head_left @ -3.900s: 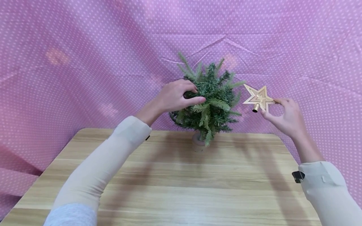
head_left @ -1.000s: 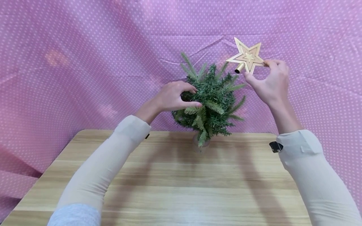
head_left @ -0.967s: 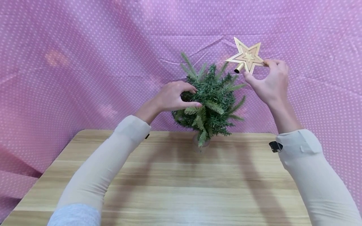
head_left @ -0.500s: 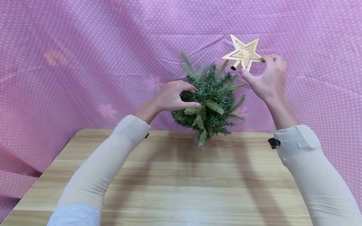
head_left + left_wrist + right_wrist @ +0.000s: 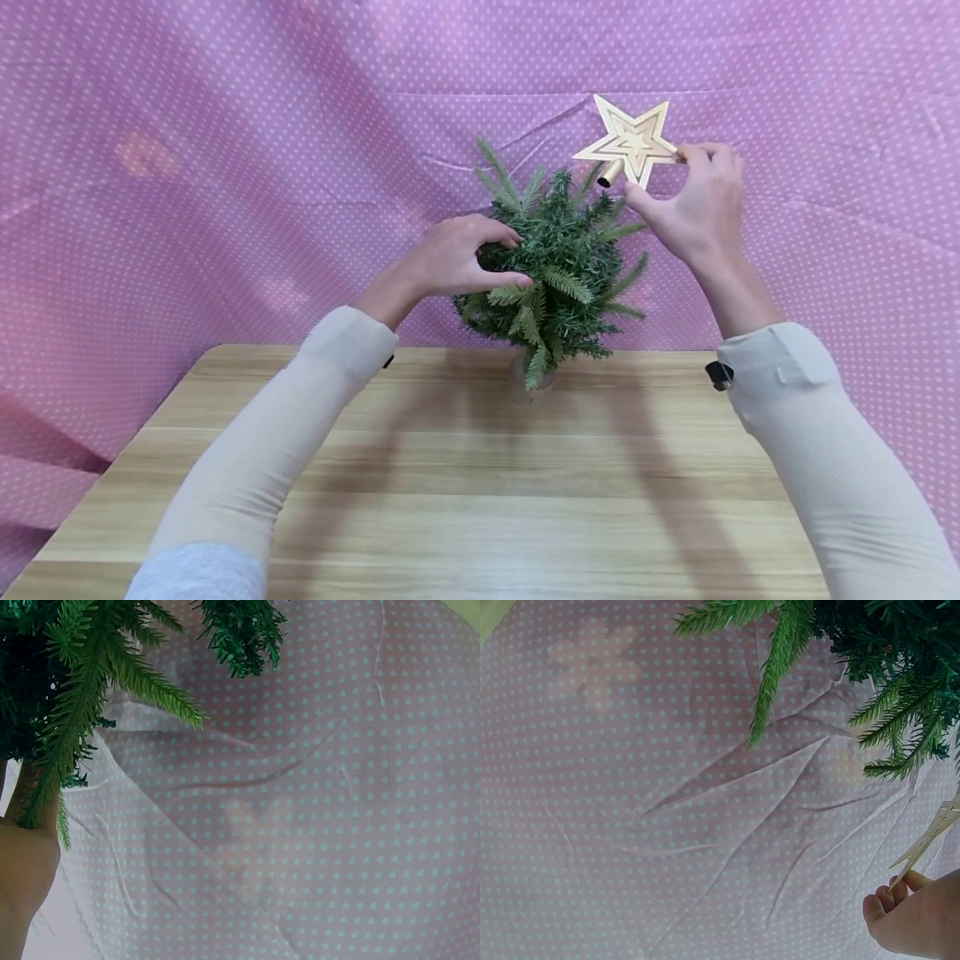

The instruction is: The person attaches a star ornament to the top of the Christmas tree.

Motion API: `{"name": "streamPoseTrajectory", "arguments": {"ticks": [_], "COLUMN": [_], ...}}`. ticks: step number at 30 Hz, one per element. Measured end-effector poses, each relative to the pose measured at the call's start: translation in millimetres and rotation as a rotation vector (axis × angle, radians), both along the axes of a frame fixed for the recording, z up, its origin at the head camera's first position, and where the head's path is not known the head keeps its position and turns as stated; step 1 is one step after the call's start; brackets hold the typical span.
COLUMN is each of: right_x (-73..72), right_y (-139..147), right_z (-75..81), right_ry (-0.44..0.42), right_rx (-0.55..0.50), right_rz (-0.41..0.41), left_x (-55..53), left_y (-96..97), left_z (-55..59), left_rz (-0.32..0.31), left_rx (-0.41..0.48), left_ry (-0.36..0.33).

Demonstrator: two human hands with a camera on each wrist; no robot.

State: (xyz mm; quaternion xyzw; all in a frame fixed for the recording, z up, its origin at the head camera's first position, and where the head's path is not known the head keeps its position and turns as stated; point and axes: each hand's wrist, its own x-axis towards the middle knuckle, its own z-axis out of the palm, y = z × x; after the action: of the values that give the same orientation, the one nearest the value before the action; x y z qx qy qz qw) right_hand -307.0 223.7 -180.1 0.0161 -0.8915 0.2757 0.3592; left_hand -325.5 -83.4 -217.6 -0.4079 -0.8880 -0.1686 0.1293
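Note:
A small artificial Christmas tree (image 5: 570, 250) with dense green needles stands on a pale round base (image 5: 531, 388) near the table's back edge. My left hand (image 5: 459, 257) holds its left side, thumb and fingers curled around the foliage, with some fingertips hidden among needles. In the left wrist view, branches (image 5: 90, 667) cover part of that hand (image 5: 26, 862). A gold star tree topper (image 5: 633, 142) with a short tube socket is pinched by two of its points in my right hand (image 5: 703, 204). It hangs just above and right of the treetop, the socket's dark opening facing down-left.
The light wood-grain table (image 5: 480, 500) spans the lower part of the head view. Behind it hangs a pink dotted cloth (image 5: 300, 167), wrinkled and close at the tree's back. Dark clips sit at both sleeve cuffs.
My right hand has raised the star from beside the tree to the level of its top, then drifted further left. My left hand stays at the tree, which has turned slightly since the oldest frame.

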Motion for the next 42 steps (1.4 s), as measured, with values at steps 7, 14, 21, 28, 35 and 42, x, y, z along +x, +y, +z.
{"name": "streamPoseTrajectory", "arguments": {"ticks": [7,14,21,28,35,42], "right_x": [-5.8,-11.3,-12.5,-16.1,-19.8,-21.3], "right_y": [-4.4,-8.3,-16.2,-21.3,-28.2,-33.5], "right_z": [1.4,2.3,6.4,4.9,5.2,5.2], "right_ry": [-0.007,-0.007,-0.053,-0.040,-0.013,-0.002], "right_rx": [0.009,0.014,0.014,-0.008,-0.017,-0.013], "right_rz": [-0.006,-0.014,-0.032,-0.049,-0.046,-0.043], "left_x": [-0.7,-0.5,0.5,0.5,1.6,2.2], "left_y": [0.0,-0.5,-0.2,0.4,-0.7,0.2], "left_z": [0.5,-0.1,1.1,1.6,2.6,2.2], "left_rz": [-0.002,-0.002,0.001,0.001,0.006,0.007], "left_rx": [-0.006,-0.007,-0.009,-0.018,-0.021,-0.029], "left_ry": [0.003,-0.001,-0.004,-0.008,-0.006,-0.009]}}
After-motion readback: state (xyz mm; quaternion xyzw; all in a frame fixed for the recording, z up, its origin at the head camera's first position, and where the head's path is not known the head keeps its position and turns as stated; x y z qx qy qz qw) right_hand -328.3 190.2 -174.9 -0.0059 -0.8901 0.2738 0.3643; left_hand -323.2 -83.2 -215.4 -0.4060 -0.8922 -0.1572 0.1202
